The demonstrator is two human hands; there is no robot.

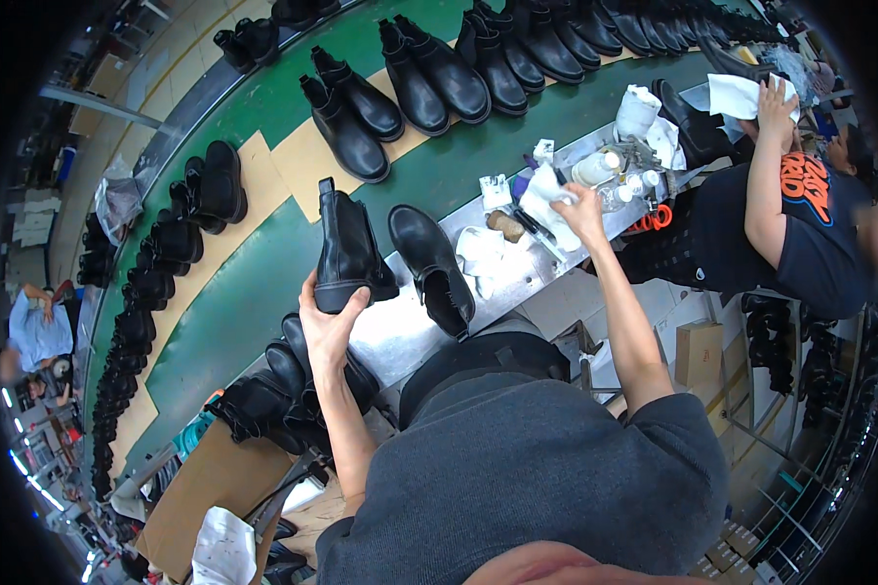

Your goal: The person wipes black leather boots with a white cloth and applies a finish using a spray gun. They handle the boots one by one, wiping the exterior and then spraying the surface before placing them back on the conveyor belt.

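Observation:
My left hand [328, 320] grips a black ankle boot [345, 244] by its sole end, fingers on one side and thumb on the other. The boot is held over the bench with its pull tab at the top. A second black boot [424, 249] lies on the metal bench top [390, 336] close to my body, its opening toward me. To the right, my right hand [585, 216] pinches the edge of a white cloth [544, 203]. Near that cloth lie a brown lump [504, 225], a dark slim tool and a crumpled white cloth [481, 250].
Bottles [595, 168] and a white roll [637, 109] crowd the bench's right part. Pairs of black boots [439, 73] line the green conveyor [234, 292]. A co-worker [800, 214] stands at right holding white material. A cardboard box [200, 487] sits at lower left.

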